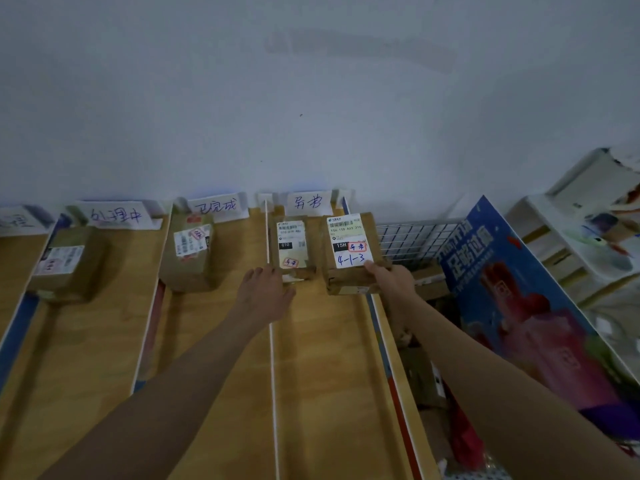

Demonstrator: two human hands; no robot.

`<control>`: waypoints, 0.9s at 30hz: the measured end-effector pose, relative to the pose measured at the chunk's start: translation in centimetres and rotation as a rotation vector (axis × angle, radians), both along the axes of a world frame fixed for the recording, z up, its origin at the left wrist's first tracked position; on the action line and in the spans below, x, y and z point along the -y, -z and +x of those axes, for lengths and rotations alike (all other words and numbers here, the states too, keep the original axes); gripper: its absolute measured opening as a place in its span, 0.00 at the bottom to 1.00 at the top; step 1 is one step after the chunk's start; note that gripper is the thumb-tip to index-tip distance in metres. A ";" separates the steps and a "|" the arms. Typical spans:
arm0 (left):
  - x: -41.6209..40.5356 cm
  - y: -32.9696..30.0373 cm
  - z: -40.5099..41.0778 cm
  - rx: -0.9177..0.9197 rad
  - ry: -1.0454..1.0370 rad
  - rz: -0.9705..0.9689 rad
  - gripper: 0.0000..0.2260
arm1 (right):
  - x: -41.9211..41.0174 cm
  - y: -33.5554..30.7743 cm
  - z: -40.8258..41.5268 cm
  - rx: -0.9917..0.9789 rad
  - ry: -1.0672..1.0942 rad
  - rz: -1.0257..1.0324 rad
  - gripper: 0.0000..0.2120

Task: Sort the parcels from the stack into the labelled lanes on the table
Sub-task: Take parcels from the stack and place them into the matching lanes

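Two brown cardboard parcels lie side by side at the far end of the rightmost lane, under its handwritten lane label (308, 202). My right hand (391, 277) grips the near right corner of the larger parcel (349, 251), whose white label reads 4-1-3. My left hand (266, 289) rests with fingers against the near edge of the smaller parcel (292, 245). A parcel (190, 252) sits in the middle lane and another parcel (67, 265) in the lane to its left.
White dividers (273, 341) split the wooden table (207, 341) into lanes with paper signs along the wall. To the right stand a wire basket (412, 237) holding more parcels, a blue poster board (512, 289) and white shelving (581, 237).
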State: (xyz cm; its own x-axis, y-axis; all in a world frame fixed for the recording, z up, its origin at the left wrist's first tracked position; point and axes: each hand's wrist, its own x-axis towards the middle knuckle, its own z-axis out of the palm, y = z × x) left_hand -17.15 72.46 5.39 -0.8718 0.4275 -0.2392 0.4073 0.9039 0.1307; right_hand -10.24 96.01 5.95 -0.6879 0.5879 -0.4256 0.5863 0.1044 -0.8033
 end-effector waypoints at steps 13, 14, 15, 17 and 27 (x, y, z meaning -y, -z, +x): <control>-3.8 5.2 -6.5 0.032 0.006 -0.012 0.22 | -2.4 6.0 -9.0 0.063 -0.044 0.026 0.18; -3.8 5.5 -6.6 0.031 0.006 -0.006 0.22 | -2.6 6.1 -9.2 0.066 -0.035 0.020 0.17; -3.9 5.7 -6.5 0.027 0.007 0.000 0.22 | -2.7 6.3 -9.4 0.067 -0.023 0.013 0.16; -3.9 6.1 -6.5 0.023 0.009 0.012 0.22 | -3.0 6.7 -9.9 0.071 -0.009 0.003 0.16; -4.0 7.3 -6.7 0.031 0.015 0.014 0.22 | -4.2 9.2 -11.2 0.146 -0.002 -0.027 0.24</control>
